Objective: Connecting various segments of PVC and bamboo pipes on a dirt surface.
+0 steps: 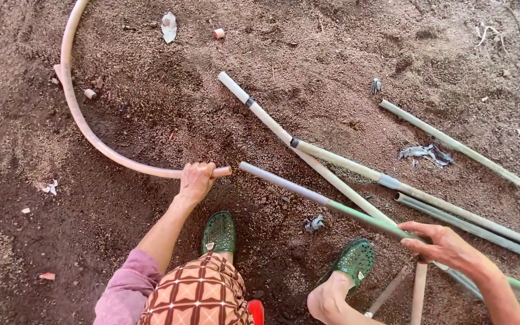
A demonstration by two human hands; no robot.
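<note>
My left hand (195, 180) grips the near end of a long curved beige pipe (85, 129) that arcs away over the soil to the upper left. My right hand (446, 245) closes around a straight grey-green pipe (308, 194) whose free end points toward the curved pipe's end, a small gap apart. Both pipes lie low over the brown soil. My green perforated shoes (219, 232) are planted between the hands.
Several more straight pipes (452, 143) lie crossed on the soil to the right, some joined with couplings (388, 181). Short pipe offcuts (218, 33), a dry leaf (168, 27) and scraps of grey debris (427, 153) are scattered about. Thin sticks (419, 292) lie near my right foot.
</note>
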